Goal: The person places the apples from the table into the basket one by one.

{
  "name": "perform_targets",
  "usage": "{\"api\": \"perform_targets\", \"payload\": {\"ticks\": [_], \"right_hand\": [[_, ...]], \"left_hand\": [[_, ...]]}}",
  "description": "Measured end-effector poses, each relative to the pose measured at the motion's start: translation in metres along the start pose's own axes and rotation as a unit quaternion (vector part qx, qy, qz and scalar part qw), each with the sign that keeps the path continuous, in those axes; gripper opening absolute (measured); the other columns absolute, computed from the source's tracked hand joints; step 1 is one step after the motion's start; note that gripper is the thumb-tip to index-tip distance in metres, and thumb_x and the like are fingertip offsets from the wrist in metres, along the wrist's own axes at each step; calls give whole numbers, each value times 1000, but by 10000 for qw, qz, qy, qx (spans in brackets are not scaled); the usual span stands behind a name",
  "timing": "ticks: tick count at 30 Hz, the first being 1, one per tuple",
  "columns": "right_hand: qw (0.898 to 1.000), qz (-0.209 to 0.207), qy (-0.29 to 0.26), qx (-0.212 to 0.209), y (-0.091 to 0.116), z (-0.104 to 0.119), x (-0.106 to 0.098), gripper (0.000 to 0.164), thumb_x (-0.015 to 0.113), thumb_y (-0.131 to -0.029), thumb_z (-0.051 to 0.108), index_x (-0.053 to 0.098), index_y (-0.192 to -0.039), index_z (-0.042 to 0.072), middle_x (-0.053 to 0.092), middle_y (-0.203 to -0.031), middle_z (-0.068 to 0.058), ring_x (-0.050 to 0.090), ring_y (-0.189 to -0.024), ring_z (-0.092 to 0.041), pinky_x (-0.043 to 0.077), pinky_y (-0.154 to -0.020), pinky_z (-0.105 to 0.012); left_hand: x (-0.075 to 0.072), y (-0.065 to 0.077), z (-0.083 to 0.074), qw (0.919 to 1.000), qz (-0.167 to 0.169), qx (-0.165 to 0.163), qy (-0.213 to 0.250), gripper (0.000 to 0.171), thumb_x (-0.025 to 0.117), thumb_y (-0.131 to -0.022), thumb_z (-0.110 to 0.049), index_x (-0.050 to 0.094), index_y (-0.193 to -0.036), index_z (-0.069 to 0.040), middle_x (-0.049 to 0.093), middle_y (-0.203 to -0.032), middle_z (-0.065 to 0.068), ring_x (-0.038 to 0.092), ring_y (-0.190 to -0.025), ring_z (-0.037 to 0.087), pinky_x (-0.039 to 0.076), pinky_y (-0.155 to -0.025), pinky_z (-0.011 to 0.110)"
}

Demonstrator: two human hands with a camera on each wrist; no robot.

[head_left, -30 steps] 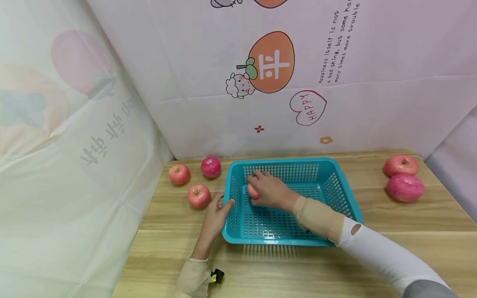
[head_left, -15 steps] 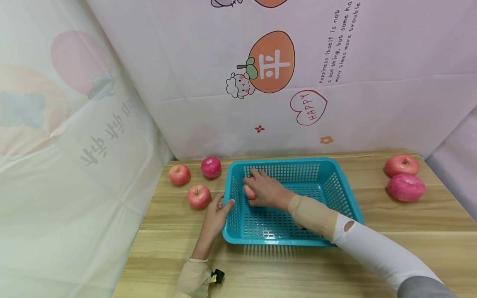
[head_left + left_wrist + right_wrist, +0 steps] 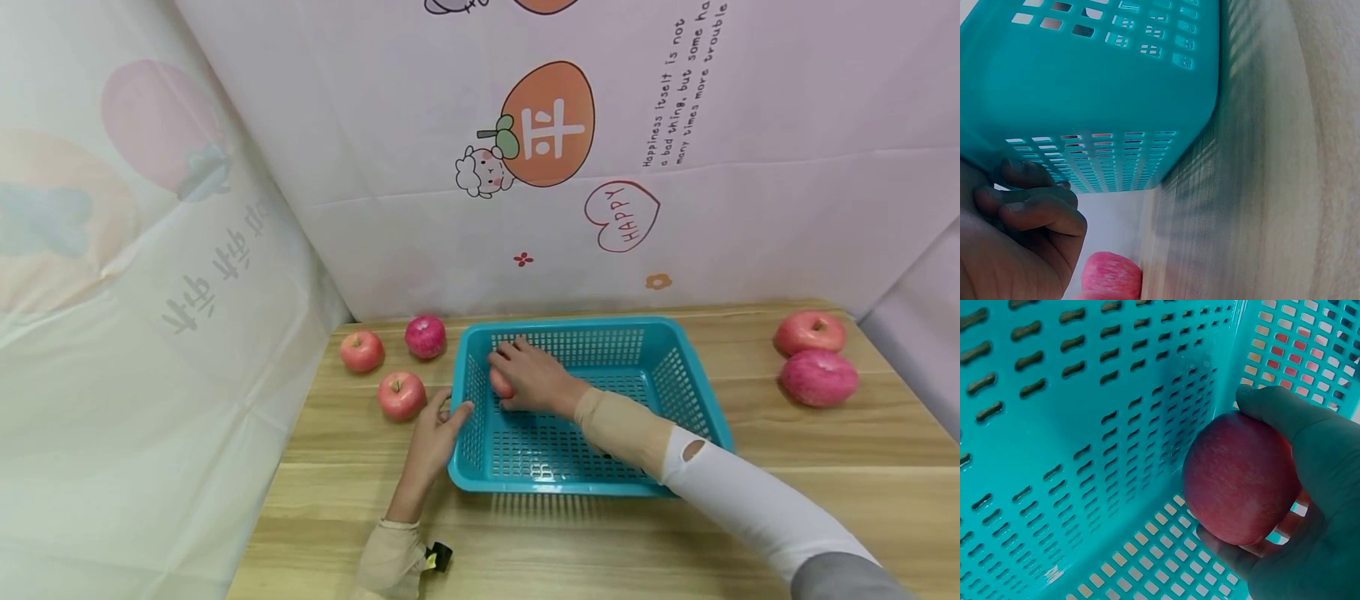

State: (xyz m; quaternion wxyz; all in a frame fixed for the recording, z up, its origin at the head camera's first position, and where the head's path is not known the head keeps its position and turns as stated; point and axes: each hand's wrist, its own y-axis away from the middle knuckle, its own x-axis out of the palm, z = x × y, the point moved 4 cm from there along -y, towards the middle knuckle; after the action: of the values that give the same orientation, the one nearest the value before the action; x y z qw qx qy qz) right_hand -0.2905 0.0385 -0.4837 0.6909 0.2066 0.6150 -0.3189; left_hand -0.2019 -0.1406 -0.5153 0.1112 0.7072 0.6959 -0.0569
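A teal plastic basket [image 3: 551,485] with perforated walls stands on the table. My right hand [image 3: 538,379] reaches down into its left part and holds a red apple [image 3: 501,383]. In the right wrist view the thumb and fingers wrap around that apple [image 3: 1240,478], close over the slotted floor. My left hand [image 3: 435,433] grips the basket's left rim, thumb over the edge. From the left wrist view, the curled fingers [image 3: 1047,212] of this hand lie against the outside of the wall.
Left of the basket sit two red apples [image 3: 401,396] [image 3: 362,352] and a darker pink fruit [image 3: 425,337]. At the far right another red apple [image 3: 810,332] touches a pink oval fruit [image 3: 819,377]. A printed cloth [image 3: 420,242] hangs behind the wooden table [image 3: 330,500].
My right hand has shifted slightly left inside the basket with the apple, toward the left wall. The left hand and the basket have stayed in place.
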Motion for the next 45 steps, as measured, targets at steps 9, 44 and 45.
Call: {"api": "perform_targets", "payload": {"ticks": [9,44,45], "right_hand": [[9998,27,10,-177,-4,6,6,72,93,-84,33,58,-142,7,54,-144,-17,54,-129,-37,58,-103,-49],[9923,-119,1158,-411,-3,13,5,82,91,-82,49,56,-143,8,60,-142,-14,54,-137,-36,48,-117,-51],[9927,-64,1145,-367,-3,13,3,82,90,-83,50,55,-145,8,59,-144,-15,53,-139,-36,48,-118,-51]], "left_hand": [[1,0,-1,10000,34,-69,20,46,58,-110,-28,52,-151,-5,77,-114,29,80,-100,40,67,-77,45],[1,0,1,9999,98,-143,6,47,56,-111,-32,51,-152,-9,76,-118,28,79,-103,39,67,-79,46],[1,0,0,9999,78,-152,1,47,56,-111,-32,51,-151,-9,77,-117,28,80,-103,39,67,-79,45]]}}
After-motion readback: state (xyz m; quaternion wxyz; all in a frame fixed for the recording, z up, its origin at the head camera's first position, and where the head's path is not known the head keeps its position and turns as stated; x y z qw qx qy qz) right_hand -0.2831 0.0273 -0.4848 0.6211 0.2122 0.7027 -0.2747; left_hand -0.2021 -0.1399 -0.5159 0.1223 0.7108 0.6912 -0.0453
